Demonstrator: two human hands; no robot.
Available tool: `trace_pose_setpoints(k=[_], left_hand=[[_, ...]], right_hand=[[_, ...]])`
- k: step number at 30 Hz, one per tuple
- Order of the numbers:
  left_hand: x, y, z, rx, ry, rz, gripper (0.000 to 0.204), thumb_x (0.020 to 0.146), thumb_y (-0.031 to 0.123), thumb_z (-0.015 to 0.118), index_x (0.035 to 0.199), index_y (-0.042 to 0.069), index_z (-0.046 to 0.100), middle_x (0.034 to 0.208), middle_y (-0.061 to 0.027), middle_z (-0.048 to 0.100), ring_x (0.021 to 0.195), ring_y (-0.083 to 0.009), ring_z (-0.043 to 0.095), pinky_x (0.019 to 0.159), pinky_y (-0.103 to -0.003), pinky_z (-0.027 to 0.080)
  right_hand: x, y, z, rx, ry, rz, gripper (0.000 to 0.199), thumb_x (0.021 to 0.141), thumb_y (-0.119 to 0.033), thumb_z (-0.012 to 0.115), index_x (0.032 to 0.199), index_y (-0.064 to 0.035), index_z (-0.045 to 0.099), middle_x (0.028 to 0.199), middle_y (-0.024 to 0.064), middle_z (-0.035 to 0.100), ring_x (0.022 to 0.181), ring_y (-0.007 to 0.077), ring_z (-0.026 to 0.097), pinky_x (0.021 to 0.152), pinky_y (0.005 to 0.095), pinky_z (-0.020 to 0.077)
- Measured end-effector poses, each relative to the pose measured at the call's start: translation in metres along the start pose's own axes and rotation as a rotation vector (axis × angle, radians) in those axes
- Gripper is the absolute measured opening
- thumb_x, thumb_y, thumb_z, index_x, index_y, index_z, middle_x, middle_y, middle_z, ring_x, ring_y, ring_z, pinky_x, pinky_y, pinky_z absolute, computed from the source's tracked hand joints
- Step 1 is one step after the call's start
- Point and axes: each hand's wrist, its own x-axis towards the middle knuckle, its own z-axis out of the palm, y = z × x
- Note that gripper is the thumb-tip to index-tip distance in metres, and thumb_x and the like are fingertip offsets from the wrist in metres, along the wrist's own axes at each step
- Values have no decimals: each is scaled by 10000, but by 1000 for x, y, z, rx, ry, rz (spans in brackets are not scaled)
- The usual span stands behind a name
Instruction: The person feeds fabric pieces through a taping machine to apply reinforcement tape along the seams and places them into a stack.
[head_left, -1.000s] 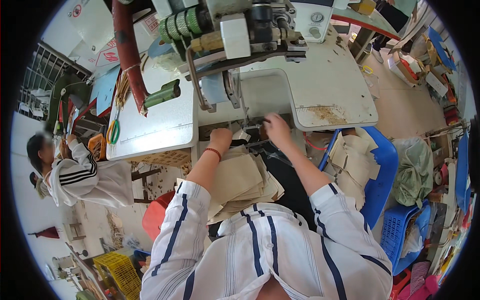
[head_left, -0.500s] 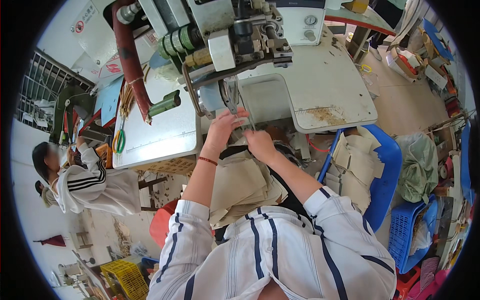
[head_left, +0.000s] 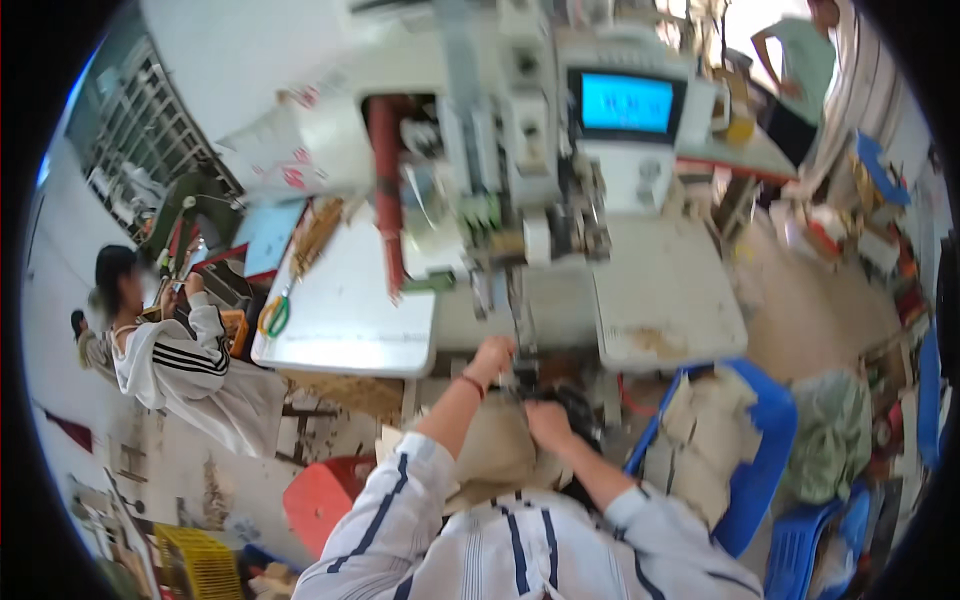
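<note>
My left hand [head_left: 492, 362] is below the front edge of the sewing machine [head_left: 530, 225], its fingers curled in. Lower and to the right, closer to my body, my right hand [head_left: 548, 425] is closed too. Blur hides whatever may be between the fingers of either hand. Beneath both hands a pile of beige flat pieces [head_left: 495, 450] lies on my lap. The machine's metal parts hang just above and beyond my left hand.
White table panels [head_left: 345, 335] flank the machine, with green-and-orange scissors [head_left: 275, 313] on the left one. A lit control screen [head_left: 627, 104] stands behind. More beige pieces fill a blue chair [head_left: 775, 410] on my right; a red stool [head_left: 318, 500] is left. A seated person [head_left: 165, 345] works nearby; another person [head_left: 800, 75] stands far right.
The view has tilted up, bringing the screen and the standing person in. My hands have come away from the machine's working end toward my lap, the left one now with its fingers curled.
</note>
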Motion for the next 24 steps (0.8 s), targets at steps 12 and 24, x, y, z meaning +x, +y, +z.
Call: trace_pose_setpoints(k=[12, 24], left_hand=[[-96, 117, 25, -754, -443, 356, 186, 835, 161, 560, 695, 50, 509, 584, -6, 433, 570, -124, 428, 600, -277, 372], [-122, 142, 32, -184, 29, 443, 259, 861, 203, 509, 804, -33, 599, 512, 0, 430, 484, -116, 486, 507, -239, 383]], right_hand=[[-12, 18, -31, -47, 103, 9, 194, 784, -177, 513, 678, -26, 573, 580, 173, 563, 583, 343, 576, 528, 458, 433], [21, -86, -238, 514, 1024, -153, 132, 776, 59, 520, 893, 0, 532, 852, 96, 536, 691, 164, 513, 569, 245, 409]])
